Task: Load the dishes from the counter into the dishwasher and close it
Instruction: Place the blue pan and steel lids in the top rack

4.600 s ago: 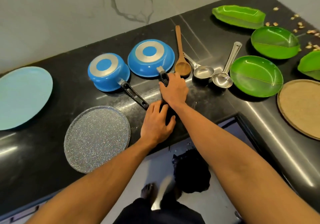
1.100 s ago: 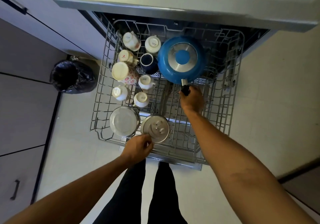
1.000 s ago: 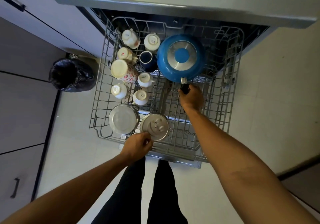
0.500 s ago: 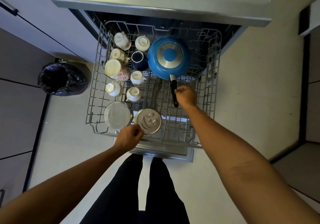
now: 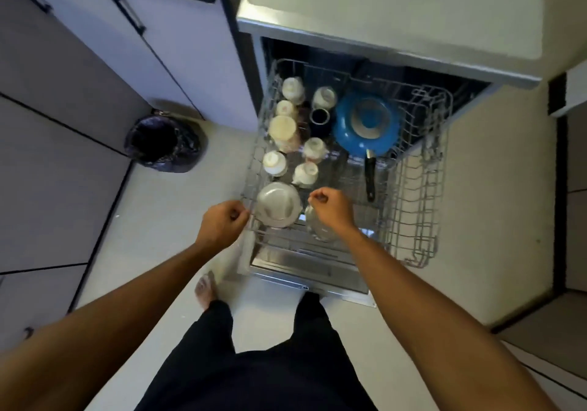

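The dishwasher's wire rack point(image 5: 424, 188) is pulled out over the open door point(image 5: 305, 272). A blue pan point(image 5: 367, 124) lies upside down at the rack's back, its black handle point(image 5: 369, 177) pointing toward me. Several cups point(image 5: 279, 131) fill the rack's left side, and a steel bowl point(image 5: 278, 204) sits at the front left. My right hand point(image 5: 332, 210) hovers loosely curled over a second steel piece point(image 5: 317, 231), away from the pan handle and holding nothing. My left hand point(image 5: 222, 221) is a fist at the rack's front left corner, against the wire.
A black-lined bin point(image 5: 162, 143) stands on the floor left of the dishwasher. Grey cabinets point(image 5: 79, 70) run along the left. The pale countertop point(image 5: 397, 7) overhangs the machine. My legs and a bare foot point(image 5: 205, 290) are just in front of the door.
My right hand let go of the pan handle and drew back to the rack's front; the pan stays in the rack. My left hand shifted left along the front rim. The view swung right.
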{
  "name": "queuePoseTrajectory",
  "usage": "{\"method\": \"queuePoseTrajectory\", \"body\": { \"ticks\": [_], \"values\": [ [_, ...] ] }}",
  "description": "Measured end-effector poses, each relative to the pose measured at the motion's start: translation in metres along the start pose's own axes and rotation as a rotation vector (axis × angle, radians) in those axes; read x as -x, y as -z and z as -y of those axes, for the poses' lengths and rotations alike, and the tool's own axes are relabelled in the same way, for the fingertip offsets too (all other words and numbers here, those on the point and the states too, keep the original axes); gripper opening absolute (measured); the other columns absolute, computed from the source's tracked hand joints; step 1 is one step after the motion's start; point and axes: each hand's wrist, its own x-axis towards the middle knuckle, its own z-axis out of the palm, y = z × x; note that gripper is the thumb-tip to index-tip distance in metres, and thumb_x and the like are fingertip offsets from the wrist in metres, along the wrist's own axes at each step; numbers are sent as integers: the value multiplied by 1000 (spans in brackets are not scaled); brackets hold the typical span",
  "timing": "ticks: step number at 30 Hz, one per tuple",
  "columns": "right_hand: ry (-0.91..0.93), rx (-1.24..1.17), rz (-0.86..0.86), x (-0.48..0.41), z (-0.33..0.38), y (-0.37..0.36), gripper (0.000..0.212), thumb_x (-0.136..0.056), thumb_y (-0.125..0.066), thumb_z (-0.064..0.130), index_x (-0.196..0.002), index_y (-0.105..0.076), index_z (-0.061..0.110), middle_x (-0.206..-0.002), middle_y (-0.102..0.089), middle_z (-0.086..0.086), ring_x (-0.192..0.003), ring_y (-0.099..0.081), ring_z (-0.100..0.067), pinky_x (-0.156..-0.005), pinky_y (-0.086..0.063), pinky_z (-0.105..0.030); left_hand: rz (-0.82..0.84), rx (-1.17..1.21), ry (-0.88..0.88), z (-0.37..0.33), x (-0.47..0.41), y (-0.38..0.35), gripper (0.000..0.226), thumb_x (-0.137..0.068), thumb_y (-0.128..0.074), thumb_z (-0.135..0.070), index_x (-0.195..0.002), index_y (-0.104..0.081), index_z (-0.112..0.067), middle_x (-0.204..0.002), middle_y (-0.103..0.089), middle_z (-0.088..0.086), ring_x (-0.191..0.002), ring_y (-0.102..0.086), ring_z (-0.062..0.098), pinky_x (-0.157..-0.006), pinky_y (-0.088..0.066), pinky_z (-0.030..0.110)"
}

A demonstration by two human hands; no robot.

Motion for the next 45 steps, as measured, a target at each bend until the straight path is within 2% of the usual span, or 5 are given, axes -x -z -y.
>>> {"method": "queuePoseTrajectory", "body": {
  "ticks": [20,26,33,41,45],
  "values": [
    [727,259,258,68,524,-444,13,-88,-67,35,-97,-74,29,-94,-75,6,-92,-68,-16,-76,-48,-26,-783,172,265,419,51,447,22,-91,-64,-25,-71,-59,-17,-67,-58,-3,-64,-55,15,-61,-42,33],
    [934,305,285,48,630,-514,14,-93,-64,34,-99,-74,26,-94,-73,6,-88,-66,-15,-76,-52,-30,-949,168,363,487,35,501,8,-86,-69,-26,-87,-67,-19,-87,-61,-6,-84,-56,14,-76,-48,33],
    [1044,263,215,-24,742,-588,25,-90,-66,32,-113,-70,21,-105,-66,1,-98,-57,-20,-81,-52,-35,-981,57,579,545,-33,555,35,-88,-65,-41,-114,-64,-19,-116,-61,2,-107,-56,22,-89,-44,39],
    [1196,568,41,-81,827,-653,70,-79,-63,62,-138,-48,26,-121,-52,-2,-110,-48,-25,-87,-37,-42,-1103,130,706,601,-92,628,37,-89,-58,-50,-107,-61,-18,-112,-57,4,-103,-52,20,-88,-42,33],
    [1142,638,6,-89,848,-673,64,-81,-57,67,-129,-53,26,-114,-54,0,-105,-50,-25,-85,-37,-43,-1056,66,690,614,-105,644,40,-86,-61,-52,-106,-61,-17,-114,-52,3,-103,-48,17,-87,-37,27]
  ]
}}
